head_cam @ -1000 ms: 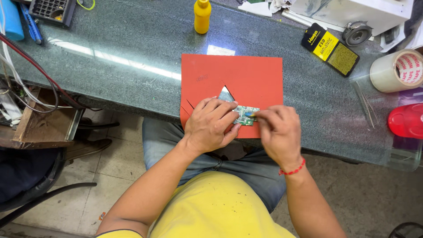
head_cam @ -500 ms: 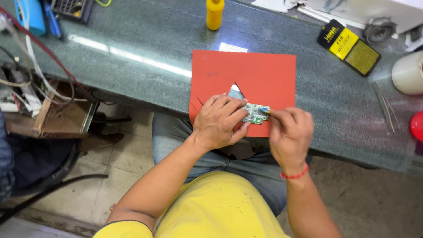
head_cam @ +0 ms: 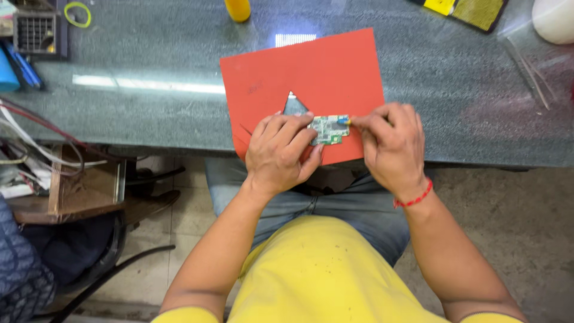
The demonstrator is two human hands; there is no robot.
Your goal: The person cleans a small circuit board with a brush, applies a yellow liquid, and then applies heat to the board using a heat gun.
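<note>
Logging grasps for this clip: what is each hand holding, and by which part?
The left hand pins the small green circuit board by its left edge on the red mat. The right hand pinches a small blue-tipped tool at the board's right corner.

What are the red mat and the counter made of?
Red mat: looks like thin rubber or silicone sheet, matte, with a cut-out notch and slit edges. Counter: seems polished grey-green stone, speckled, mirroring a light strip. Neither is certain from looks alone.
</note>
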